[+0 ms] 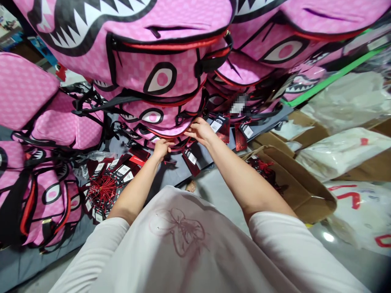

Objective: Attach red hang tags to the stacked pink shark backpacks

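Note:
A stack of pink checked backpacks (175, 75) with eye and shark-teeth prints rises right in front of me. Low in that stack, my right hand (200, 131) pinches the edge of a backpack (171, 131), near its red trim. Just left of it and a little lower, my left hand (162, 149) has its fingers bent together against the front of the same pile. Whatever is between the left fingertips is too small to make out. A dark hang tag (191, 158) with a white label lies below my right hand, on the grey table edge.
A bundle of hang tags (105, 187) with red strings lies left of my left arm. More pink backpacks (58, 191) are piled at the left. On the right are an open cardboard box (299, 183), white plastic bags (348, 152) and a green bar (332, 79).

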Demonstrator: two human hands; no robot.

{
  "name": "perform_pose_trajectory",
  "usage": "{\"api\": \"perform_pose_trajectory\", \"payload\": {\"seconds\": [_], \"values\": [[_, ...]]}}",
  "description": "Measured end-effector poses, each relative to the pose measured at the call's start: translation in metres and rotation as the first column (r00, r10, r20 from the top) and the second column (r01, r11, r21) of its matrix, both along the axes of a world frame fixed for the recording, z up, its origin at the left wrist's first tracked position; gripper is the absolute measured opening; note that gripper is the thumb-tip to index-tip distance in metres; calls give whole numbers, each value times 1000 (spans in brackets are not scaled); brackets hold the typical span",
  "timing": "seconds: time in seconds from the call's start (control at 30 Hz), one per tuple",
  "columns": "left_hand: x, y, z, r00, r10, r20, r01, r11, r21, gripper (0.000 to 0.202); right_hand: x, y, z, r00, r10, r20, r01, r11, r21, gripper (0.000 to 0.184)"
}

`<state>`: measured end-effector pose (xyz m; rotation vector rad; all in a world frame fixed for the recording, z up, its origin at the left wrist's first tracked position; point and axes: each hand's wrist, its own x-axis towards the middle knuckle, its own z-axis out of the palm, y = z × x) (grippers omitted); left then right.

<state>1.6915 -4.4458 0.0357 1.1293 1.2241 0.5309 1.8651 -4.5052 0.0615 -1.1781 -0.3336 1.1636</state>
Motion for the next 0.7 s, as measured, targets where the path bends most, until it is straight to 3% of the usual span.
{"api": "perform_pose_trajectory", "payload": {"seconds": [0.1,0.27,0.5,0.7], "values": [[0,-3,-1,998,67,-2,-67,998,19,18,2,2,1,1000,13,-8,-14,1000,-16,27],[20,-8,-3,976,217,22,-218,974,54,22,1,3,5,1000,-8,-19,8,999,-40,27],[22,-4,4,983,172,58,-171,985,-17,17,-1,6,17,997,-74,11,74,994,-82,26],[22,-8,5,969,238,71,-238,971,-14,17,0,4,23,998,-70,-2,70,994,-81,26]]}}
